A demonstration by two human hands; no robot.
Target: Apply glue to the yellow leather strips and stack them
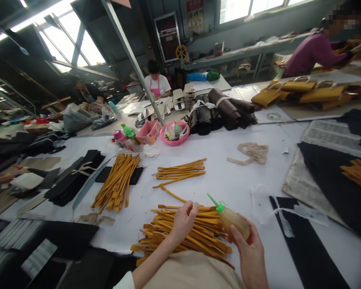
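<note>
My right hand (pixel 250 251) is wrapped round a squeeze bottle of amber glue (pixel 233 220) with a green nozzle pointing up and left. My left hand (pixel 183 221) pinches the end of a mustard-yellow strap (pixel 174 196) that curves away across the white table. Both hands hover over a pile of the same yellow straps (pixel 192 237) at the table's near edge. A second bundle of straps (pixel 180 170) lies just beyond, and a third bundle (pixel 117 182) lies to the left, partly on a black piece.
A pink bowl (pixel 174 134), a pink box (pixel 148 132) and a green-capped bottle (pixel 128 131) stand mid-table. Black material pieces (pixel 75 176) lie left and right. Dark rolled leather (pixel 225 110) and yellow bags (pixel 303 94) sit farther back. Other people work at the far benches.
</note>
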